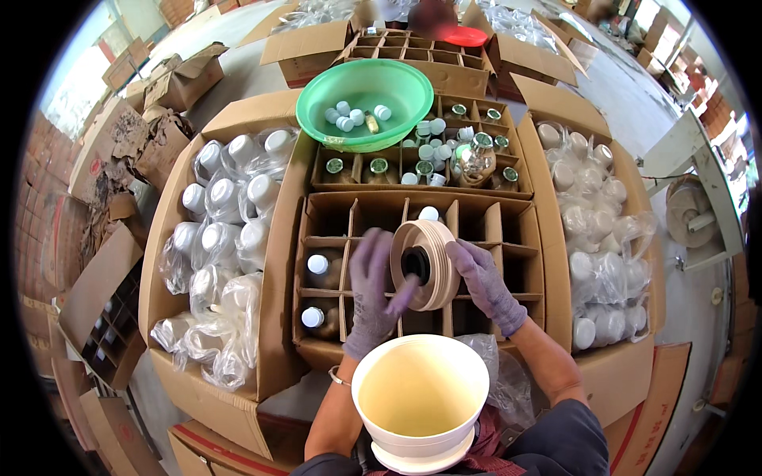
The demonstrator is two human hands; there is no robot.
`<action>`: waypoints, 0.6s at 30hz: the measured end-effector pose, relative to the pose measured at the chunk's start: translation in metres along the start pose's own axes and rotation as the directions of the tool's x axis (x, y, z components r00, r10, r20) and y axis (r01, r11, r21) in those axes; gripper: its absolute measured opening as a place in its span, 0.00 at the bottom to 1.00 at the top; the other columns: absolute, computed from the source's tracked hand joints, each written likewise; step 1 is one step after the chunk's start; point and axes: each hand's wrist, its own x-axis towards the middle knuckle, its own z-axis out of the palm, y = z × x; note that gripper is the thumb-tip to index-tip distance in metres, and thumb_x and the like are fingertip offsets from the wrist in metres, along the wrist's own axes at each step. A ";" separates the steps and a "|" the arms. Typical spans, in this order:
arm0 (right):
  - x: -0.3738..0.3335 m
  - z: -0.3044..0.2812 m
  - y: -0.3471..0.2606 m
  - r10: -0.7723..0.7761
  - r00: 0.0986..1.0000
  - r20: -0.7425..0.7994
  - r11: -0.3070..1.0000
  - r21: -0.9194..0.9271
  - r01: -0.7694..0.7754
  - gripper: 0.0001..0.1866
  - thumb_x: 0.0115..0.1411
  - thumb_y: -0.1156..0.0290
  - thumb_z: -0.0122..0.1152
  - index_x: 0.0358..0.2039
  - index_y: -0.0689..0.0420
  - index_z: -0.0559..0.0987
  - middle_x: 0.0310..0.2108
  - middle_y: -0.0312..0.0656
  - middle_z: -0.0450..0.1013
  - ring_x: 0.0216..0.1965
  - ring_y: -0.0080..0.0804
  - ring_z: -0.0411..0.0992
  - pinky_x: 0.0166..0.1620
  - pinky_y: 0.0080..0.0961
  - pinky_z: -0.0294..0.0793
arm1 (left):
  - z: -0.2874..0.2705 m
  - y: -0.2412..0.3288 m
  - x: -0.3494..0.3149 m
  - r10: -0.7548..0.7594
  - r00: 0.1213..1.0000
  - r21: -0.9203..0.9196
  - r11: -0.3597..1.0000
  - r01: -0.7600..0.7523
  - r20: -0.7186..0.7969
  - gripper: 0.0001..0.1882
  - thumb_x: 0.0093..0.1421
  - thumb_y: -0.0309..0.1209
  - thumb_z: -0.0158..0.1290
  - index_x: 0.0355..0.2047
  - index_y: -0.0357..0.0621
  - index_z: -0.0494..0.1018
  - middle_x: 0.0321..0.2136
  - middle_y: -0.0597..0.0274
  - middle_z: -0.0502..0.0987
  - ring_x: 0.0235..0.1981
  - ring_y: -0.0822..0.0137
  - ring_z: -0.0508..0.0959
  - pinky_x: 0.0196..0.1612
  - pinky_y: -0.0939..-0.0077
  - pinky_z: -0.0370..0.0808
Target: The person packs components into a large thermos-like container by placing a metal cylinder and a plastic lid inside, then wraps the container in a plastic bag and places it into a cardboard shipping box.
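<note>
The right hand (486,289), in a greyish-purple glove, grasps a ribbed beige plastic lid (444,266) by its right side. The lid is tipped so that its round hollow and black centre face toward the left hand, above the middle of a divided cardboard carton (419,205). The left hand (375,295), gloved alike, is blurred at the lid's left edge, its thumb crossing in front of the rim; whether it grips the lid or only brushes it, I cannot tell. A bracelet (340,378) circles the left wrist.

Below the hands, a cream plastic pot (421,428) stands upright with its mouth open, close to the person's body. Two white-capped bottles (315,316) sit in the left compartments of the divided carton; another white cap (429,213) shows behind the lid.

Just beyond, a second divided carton (413,193) holds silver-topped bottles (379,166), loose white caps (427,151) and a clear glass bottle (479,161) standing higher. A green basin (365,83) rests over its far left corner, with more bottle caps (344,124) inside. Cartons of plastic-wrapped white pieces (224,194) flank both sides.
</note>
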 end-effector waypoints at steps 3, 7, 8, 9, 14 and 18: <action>0.003 0.000 0.009 0.041 0.998 -0.054 0.996 0.084 -0.036 0.24 0.67 0.55 0.49 0.47 0.67 0.75 0.34 0.37 0.75 0.37 0.20 0.70 0.42 0.23 0.71 | 0.010 -0.001 -0.003 0.051 0.951 -0.098 0.995 -0.021 0.305 0.41 0.54 0.40 0.61 0.64 0.39 0.57 0.52 0.43 0.68 0.51 0.46 0.71 0.54 0.56 0.68; 0.004 0.001 -0.018 -0.047 0.997 -0.058 0.975 -0.222 0.033 0.21 0.68 0.58 0.48 0.45 0.66 0.75 0.33 0.46 0.76 0.35 0.29 0.75 0.39 0.27 0.73 | 0.013 0.001 0.012 0.097 0.944 0.100 0.986 -0.135 0.317 0.43 0.54 0.50 0.59 0.64 0.41 0.58 0.36 0.50 0.73 0.35 0.49 0.74 0.41 0.57 0.70; 0.000 0.004 -0.028 -0.147 0.987 -0.069 0.938 -0.326 0.117 0.19 0.68 0.60 0.48 0.43 0.66 0.75 0.31 0.53 0.74 0.33 0.41 0.76 0.37 0.32 0.74 | 0.016 0.003 0.016 0.125 0.960 0.094 0.984 -0.152 0.249 0.43 0.53 0.50 0.59 0.63 0.41 0.59 0.32 0.53 0.73 0.32 0.51 0.74 0.39 0.59 0.69; -0.002 0.005 -0.040 -0.295 0.955 -0.042 0.890 -0.376 0.258 0.17 0.67 0.62 0.50 0.42 0.65 0.74 0.28 0.53 0.73 0.31 0.47 0.75 0.35 0.34 0.73 | 0.020 0.003 0.020 0.111 0.972 0.005 0.993 -0.114 0.208 0.42 0.51 0.50 0.60 0.61 0.40 0.61 0.32 0.51 0.74 0.32 0.51 0.76 0.38 0.59 0.71; -0.007 -0.004 -0.076 -0.424 0.903 -0.064 0.855 -0.356 0.376 0.16 0.66 0.64 0.51 0.45 0.65 0.73 0.26 0.49 0.74 0.29 0.40 0.75 0.32 0.29 0.72 | 0.026 0.018 0.048 0.018 0.986 -0.176 0.984 0.011 0.163 0.42 0.50 0.48 0.62 0.59 0.39 0.61 0.33 0.47 0.77 0.33 0.49 0.79 0.36 0.58 0.74; -0.011 -0.020 -0.072 -0.222 0.953 -0.206 0.971 -0.131 0.198 0.17 0.67 0.62 0.48 0.42 0.66 0.75 0.25 0.42 0.73 0.28 0.22 0.71 0.32 0.25 0.71 | 0.017 0.043 0.068 0.128 0.962 -0.070 0.991 -0.114 0.241 0.38 0.53 0.51 0.60 0.56 0.38 0.63 0.39 0.46 0.78 0.37 0.46 0.79 0.40 0.60 0.75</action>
